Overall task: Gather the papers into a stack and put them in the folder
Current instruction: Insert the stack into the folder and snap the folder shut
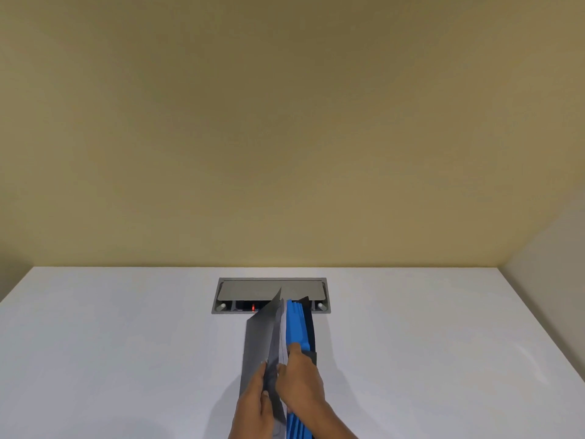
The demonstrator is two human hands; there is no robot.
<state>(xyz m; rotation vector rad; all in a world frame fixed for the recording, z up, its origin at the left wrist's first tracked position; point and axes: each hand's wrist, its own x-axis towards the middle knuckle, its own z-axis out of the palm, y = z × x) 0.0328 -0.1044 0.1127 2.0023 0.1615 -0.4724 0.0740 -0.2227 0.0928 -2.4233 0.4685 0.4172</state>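
Head view. Your left hand (pixel 254 403) holds the grey front cover (pixel 259 343) of the expanding folder (pixel 296 331) pulled away to the left, fingers pressed against the cover's outer face with the thumb on its near edge. Your right hand (pixel 300 381) pinches the white papers (pixel 282 340), thumb on the left face and fingers closed on the right. The sheets stand upright on edge, just left of your right fingers, between the cover and the blue accordion pockets (pixel 297 324). The folder stands on the white tabletop (pixel 126 343), its far end overlapping a recessed cable box (pixel 272 291) beyond your fingertips.

The step in hand appears to be seating the stack in the frontmost pocket. To do it well, keep the cover drawn wide so the mouth stays open ahead of your right fingers. Keep the sheets squared in one pinch, since a loose corner may catch on a pocket divider. Lower the near end and far end together; how deep the papers already sit cannot be judged here.
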